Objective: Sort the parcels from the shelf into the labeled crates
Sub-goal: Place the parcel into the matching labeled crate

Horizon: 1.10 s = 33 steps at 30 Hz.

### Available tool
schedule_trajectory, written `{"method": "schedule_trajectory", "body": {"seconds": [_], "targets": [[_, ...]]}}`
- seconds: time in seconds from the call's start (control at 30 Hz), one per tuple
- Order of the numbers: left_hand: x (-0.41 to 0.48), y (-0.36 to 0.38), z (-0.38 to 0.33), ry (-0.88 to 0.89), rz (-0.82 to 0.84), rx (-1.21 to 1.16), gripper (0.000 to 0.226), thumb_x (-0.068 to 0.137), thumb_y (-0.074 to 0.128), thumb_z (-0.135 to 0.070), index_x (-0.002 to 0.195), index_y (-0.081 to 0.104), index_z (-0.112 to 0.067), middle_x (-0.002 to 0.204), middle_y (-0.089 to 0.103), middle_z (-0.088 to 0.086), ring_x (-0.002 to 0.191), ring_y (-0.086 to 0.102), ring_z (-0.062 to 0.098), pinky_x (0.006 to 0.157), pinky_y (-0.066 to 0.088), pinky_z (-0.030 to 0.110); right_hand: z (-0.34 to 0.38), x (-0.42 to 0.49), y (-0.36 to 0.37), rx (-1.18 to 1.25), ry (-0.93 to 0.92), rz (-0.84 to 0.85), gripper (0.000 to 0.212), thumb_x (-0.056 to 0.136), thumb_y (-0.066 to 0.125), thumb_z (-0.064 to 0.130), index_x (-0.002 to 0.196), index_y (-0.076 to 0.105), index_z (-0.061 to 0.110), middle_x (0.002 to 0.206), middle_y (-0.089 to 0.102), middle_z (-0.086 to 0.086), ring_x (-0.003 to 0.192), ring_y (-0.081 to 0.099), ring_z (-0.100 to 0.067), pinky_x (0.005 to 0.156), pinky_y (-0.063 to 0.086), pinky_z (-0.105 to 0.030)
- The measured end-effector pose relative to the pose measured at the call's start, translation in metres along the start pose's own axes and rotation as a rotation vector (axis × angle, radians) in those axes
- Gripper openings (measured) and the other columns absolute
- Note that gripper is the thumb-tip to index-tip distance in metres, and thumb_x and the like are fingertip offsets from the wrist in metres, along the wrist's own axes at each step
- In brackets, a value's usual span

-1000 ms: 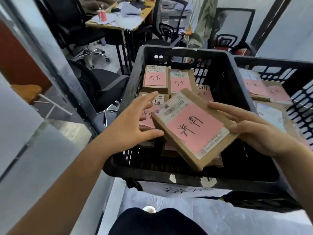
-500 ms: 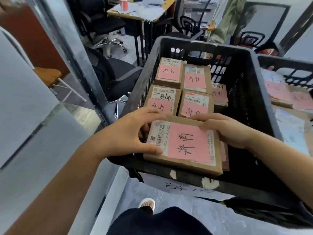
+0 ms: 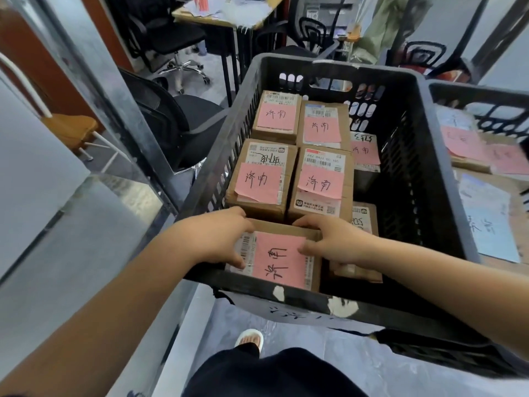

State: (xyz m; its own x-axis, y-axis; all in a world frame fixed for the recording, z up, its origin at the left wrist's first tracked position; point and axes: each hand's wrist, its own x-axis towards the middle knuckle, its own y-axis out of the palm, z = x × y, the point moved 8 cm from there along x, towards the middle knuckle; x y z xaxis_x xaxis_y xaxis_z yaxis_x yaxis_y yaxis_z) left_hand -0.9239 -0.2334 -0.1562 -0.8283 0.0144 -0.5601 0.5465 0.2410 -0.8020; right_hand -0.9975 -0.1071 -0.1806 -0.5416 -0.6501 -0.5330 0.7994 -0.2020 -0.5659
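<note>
Parcel (image 3: 274,257) — brown cardboard, pink note (image 3: 283,247) with black handwriting

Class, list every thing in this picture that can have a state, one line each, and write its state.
Black crate, open-topped, partly filled with parcels.
Held parcel, lying flat, address side up, in that crate's near left corner.
Left hand, grips the parcel's left end.
Right hand, grips its right end, thumb on top.
Right crate, open-topped, holds parcels too.

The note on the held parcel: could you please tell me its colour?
The note on the parcel is pink with black handwriting; head view.
</note>
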Motion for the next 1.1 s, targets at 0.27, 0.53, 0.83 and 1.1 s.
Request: {"method": "schedule_trajectory", "body": {"seconds": [0.27, 0.53, 0.83, 1.1], "targets": [[-0.002, 0.006, 0.002, -0.036, 0.048, 0.041, 0.049, 0.088, 0.06, -0.03, 0.133, 0.047, -0.018, 0.14, 0.037, 0.003, 0.124, 0.045, 0.018, 0.103, 0.041, 0.031, 0.0, 0.005, 0.001, -0.05, -0.007, -0.092, 0.046, 0.089, 0.058, 0.016, 0.133, 0.048, 0.02, 0.131, 0.054, -0.002, 0.118, 0.052, -0.017, 0.084, 0.039, -0.018], [-0.006, 0.002, 0.009, -0.093, 0.021, -0.03, 0.037, 0.096, 0.047, -0.026, 0.132, 0.048, -0.016, 0.14, 0.04, 0.005, 0.125, 0.046, 0.019, 0.103, 0.041, 0.03, -0.008, 0.001, -0.011, 0.185, 0.091, -0.383, 0.038, 0.087, 0.064, 0.026, 0.122, 0.058, 0.013, 0.116, 0.063, -0.004, 0.106, 0.059, -0.019, 0.079, 0.047, -0.027], [-0.007, 0.002, 0.004, -0.09, 0.023, -0.125, 0.034, 0.099, 0.039, -0.028, 0.129, 0.048, -0.013, 0.136, 0.043, 0.009, 0.124, 0.045, 0.023, 0.102, 0.039, 0.035, -0.031, -0.005, 0.022, 0.552, 0.337, -0.149, 0.05, 0.093, 0.055, 0.021, 0.136, 0.029, 0.021, 0.106, 0.054, -0.001, 0.112, 0.056, -0.029, 0.075, 0.052, -0.053], [-0.005, -0.014, 0.012, -0.12, -0.146, -0.24, 0.033, 0.098, 0.041, -0.026, 0.117, 0.059, -0.005, 0.123, 0.053, 0.008, 0.106, 0.056, 0.021, 0.09, 0.049, 0.037, -0.03, -0.002, 0.027, 0.61, 0.334, -0.108, 0.045, 0.095, 0.052, 0.018, 0.135, 0.031, 0.017, 0.119, 0.058, -0.009, 0.105, 0.061, -0.029, 0.061, 0.056, -0.038]]}}
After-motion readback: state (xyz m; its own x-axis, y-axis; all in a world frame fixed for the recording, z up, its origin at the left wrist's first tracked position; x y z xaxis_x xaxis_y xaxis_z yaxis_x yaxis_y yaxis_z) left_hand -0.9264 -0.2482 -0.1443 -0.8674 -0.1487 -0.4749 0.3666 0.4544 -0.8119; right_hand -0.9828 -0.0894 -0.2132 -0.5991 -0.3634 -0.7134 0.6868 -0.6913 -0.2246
